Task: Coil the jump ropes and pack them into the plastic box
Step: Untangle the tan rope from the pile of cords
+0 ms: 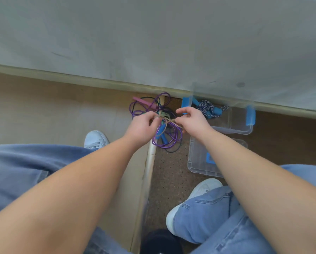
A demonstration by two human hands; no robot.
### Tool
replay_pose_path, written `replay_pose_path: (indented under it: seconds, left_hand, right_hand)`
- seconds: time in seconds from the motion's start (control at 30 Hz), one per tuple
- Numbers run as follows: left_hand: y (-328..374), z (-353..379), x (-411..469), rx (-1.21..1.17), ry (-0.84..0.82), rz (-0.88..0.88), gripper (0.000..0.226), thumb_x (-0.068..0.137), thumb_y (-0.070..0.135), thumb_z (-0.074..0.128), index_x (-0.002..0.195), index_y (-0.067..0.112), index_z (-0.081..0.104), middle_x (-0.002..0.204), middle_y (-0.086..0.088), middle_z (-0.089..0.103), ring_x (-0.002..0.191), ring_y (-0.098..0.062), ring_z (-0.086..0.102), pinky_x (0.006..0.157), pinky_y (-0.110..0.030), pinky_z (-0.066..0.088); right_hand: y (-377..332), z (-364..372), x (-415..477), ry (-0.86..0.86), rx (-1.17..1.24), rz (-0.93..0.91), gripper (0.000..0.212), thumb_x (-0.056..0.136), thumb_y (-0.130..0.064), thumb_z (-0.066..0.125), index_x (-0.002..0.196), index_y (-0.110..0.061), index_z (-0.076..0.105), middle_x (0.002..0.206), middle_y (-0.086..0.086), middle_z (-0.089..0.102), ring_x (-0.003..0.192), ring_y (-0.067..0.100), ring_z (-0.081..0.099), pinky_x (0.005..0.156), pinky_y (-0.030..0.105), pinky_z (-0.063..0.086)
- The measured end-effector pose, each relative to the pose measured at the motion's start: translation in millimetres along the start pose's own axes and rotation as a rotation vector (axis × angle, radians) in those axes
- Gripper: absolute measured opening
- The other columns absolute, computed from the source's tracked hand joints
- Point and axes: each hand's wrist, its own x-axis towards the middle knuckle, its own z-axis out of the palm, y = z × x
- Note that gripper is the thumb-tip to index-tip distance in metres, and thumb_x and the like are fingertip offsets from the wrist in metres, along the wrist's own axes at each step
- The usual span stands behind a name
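My left hand [141,125] and my right hand [192,120] both pinch a thin tan jump rope [167,121] stretched between them above the floor. Its coils and a blue handle [160,131] hang under my left hand. Beneath lies a loose tangle of purple rope [169,142] and dark cord with a pink handle [144,103]. To the right stands the clear plastic box [234,128] with blue latches. Inside it lies a knotted blue-and-white striped rope [207,107] with blue handles.
The box's clear lid [199,162] with a blue clip lies on the speckled floor in front of the box. A grey wall with a pale skirting runs across the back. My jeans legs and white shoes [95,139] flank a metal floor strip [149,165].
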Motion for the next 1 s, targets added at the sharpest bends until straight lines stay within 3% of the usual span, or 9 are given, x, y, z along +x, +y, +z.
replay_pose_path:
  seconds: [0.1,0.2,0.27,0.37,0.5,0.6,0.67,0.83,1.0]
  left_hand:
    - [14.4,-11.8,-5.9,0.024,0.006,0.072,0.020,0.097,0.036,0.049,0.092,0.028,0.066,0.085,0.008,0.057,0.091,-0.019,0.057,0.074,-0.030,0.038]
    - [35.9,-25.6,-10.3,0.070,0.030,0.101,0.020,0.095,0.042,0.048,0.097,0.037,0.067,0.108,0.005,0.058,0.109,-0.015,0.050,0.096,-0.039,0.037]
    - [56.2,-35.6,-14.7,-0.050,0.007,0.137,0.018,0.093,0.040,0.048,0.091,0.035,0.066,0.098,0.005,0.064,0.099,-0.017,0.057,0.095,-0.042,0.045]
    - [87.7,-51.5,-22.1,-0.349,-0.020,0.160,0.020,0.085,0.040,0.047,0.081,0.032,0.065,0.074,0.007,0.068,0.072,-0.016,0.062,0.079,-0.040,0.055]
    - [105.4,-69.9,-27.8,-0.399,0.005,0.200,0.020,0.089,0.036,0.045,0.082,0.035,0.064,0.070,0.009,0.066,0.063,-0.013,0.062,0.068,-0.034,0.053]
    - [102.5,-78.1,-30.1,-0.373,0.034,0.195,0.021,0.094,0.030,0.046,0.083,0.036,0.063,0.078,0.009,0.067,0.077,-0.015,0.066,0.079,-0.037,0.055]
    - [102.0,-80.0,-32.0,-0.404,0.034,0.149,0.021,0.096,0.023,0.048,0.085,0.034,0.062,0.084,0.008,0.067,0.081,-0.017,0.067,0.080,-0.038,0.055]
    - [103.9,-81.5,-44.2,-0.413,-0.094,0.102,0.014,0.094,0.016,0.054,0.102,0.025,0.061,0.090,0.002,0.067,0.077,-0.015,0.065,0.072,-0.033,0.055]
    - [105.1,-79.1,-58.4,-0.358,-0.240,0.151,0.019,0.099,0.020,0.053,0.113,0.016,0.065,0.099,0.000,0.073,0.070,-0.007,0.063,0.066,-0.020,0.052]
  right_hand:
    - [-6.6,-4.7,-12.5,-0.088,-0.067,-0.081,0.059,0.082,-0.015,0.074,0.136,-0.026,0.055,0.082,0.000,0.058,0.074,0.013,0.059,0.085,0.041,0.055]
    - [-18.7,-6.3,-28.9,-0.174,-0.165,-0.201,0.078,0.078,-0.024,0.081,0.145,-0.037,0.044,0.079,-0.008,0.051,0.070,0.008,0.051,0.073,0.027,0.047]
    - [-27.6,-5.7,-38.0,-0.199,-0.227,-0.254,0.062,0.078,-0.030,0.081,0.132,-0.040,0.053,0.080,-0.015,0.054,0.070,0.007,0.051,0.069,0.024,0.042]
    - [-41.7,-7.1,-47.2,-0.131,-0.250,-0.252,0.008,0.088,-0.033,0.073,0.087,-0.033,0.065,0.073,-0.012,0.061,0.065,0.008,0.055,0.065,0.027,0.042]
    - [-56.8,-15.5,-57.9,-0.063,-0.108,-0.234,0.024,0.095,-0.039,0.066,0.079,-0.022,0.068,0.058,-0.015,0.059,0.053,0.004,0.049,0.061,0.026,0.040]
    - [-71.2,-23.2,-68.2,-0.042,0.068,-0.259,0.025,0.099,-0.037,0.059,0.082,-0.020,0.067,0.070,0.001,0.061,0.059,0.018,0.053,0.062,0.035,0.045]
    - [-85.8,-29.9,-76.4,-0.013,0.177,-0.261,0.027,0.104,-0.030,0.052,0.083,-0.017,0.062,0.078,0.006,0.060,0.055,0.020,0.053,0.060,0.035,0.048]
    - [-121.7,-42.4,-97.3,-0.020,0.561,-0.280,0.029,0.107,-0.019,0.044,0.082,-0.011,0.054,0.071,0.006,0.051,0.046,0.017,0.044,0.047,0.027,0.045]
    - [-130.5,-47.6,-103.5,0.031,0.553,-0.342,0.028,0.106,-0.016,0.046,0.082,-0.008,0.057,0.069,0.006,0.049,0.043,0.015,0.044,0.048,0.026,0.043]
